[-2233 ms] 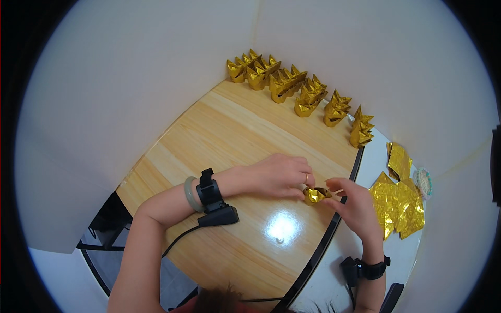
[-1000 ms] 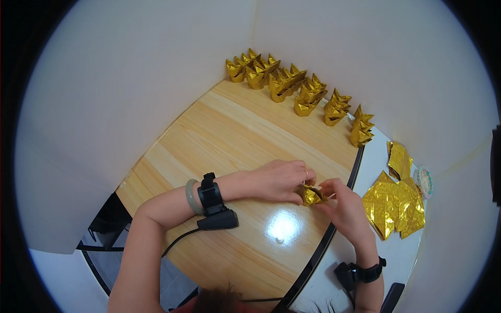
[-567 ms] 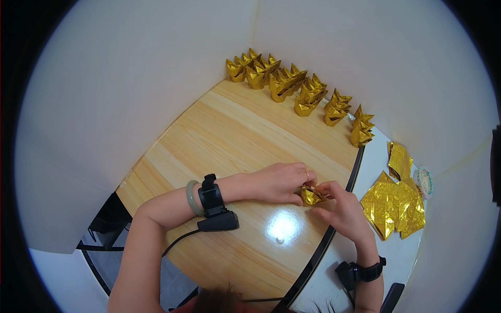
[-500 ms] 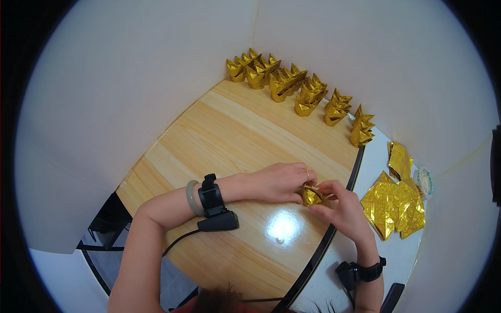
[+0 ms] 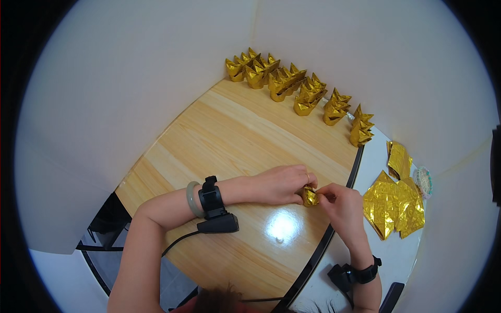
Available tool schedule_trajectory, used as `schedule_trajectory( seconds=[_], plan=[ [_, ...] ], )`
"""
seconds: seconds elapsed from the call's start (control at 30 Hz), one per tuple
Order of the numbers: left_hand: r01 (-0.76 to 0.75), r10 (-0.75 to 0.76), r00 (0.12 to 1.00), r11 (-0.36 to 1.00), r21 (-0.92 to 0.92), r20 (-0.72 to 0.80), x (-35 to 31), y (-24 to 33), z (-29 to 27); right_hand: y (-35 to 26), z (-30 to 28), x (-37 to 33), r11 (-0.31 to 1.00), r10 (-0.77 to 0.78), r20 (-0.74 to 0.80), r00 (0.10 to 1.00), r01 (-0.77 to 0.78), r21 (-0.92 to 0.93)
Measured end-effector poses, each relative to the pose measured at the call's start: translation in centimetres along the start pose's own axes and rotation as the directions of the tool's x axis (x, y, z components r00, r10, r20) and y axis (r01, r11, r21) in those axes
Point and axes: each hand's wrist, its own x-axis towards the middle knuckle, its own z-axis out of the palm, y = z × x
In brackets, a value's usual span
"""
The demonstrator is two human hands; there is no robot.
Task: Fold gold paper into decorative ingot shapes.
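A small gold foil paper ingot [image 5: 310,196] is held between my two hands, just above the wooden tabletop near its right edge. My left hand [image 5: 284,184], with a ring on one finger, grips its left side between thumb and fingers. On its other side my right hand [image 5: 340,206] pinches the edge of the foil with thumb and forefinger. The fingers cover much of the folded shape. To the right of my right hand lie flat folded gold foil sheets [image 5: 394,206] on a white surface.
Several rows of finished gold paper ingots [image 5: 287,82] stand along the far edge by the wall. A second stack of folded foil [image 5: 400,159] and a round beaded item [image 5: 423,182] are at the right. Black straps with cabled devices [image 5: 218,223] sit on both wrists.
My right hand has closed to a tighter pinch and turned slightly at the wrist. The ingot has turned and shifted slightly left; my left hand still grips it.
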Motion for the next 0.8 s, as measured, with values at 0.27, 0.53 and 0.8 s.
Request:
schedule_trajectory(
  seconds=[0.27,0.53,0.8],
  plan=[
    [-0.019,0.02,1.0,0.999,-0.049,0.014,0.2,0.1,-0.1,0.8,1.0,0.3,0.988,-0.132,-0.059,0.99,0.126,-0.091],
    [-0.079,0.079,0.997,0.993,0.089,0.004,0.1,1.8,-1.7,0.5,-3.9,-0.3,0.95,-0.311,-0.02,0.95,0.311,-0.01],
    [-0.219,0.217,0.976,0.969,0.115,0.035,0.2,1.0,-1.5,-0.1,-4.0,-0.3,0.856,-0.415,0.227,0.881,0.463,-0.23]
  ],
)
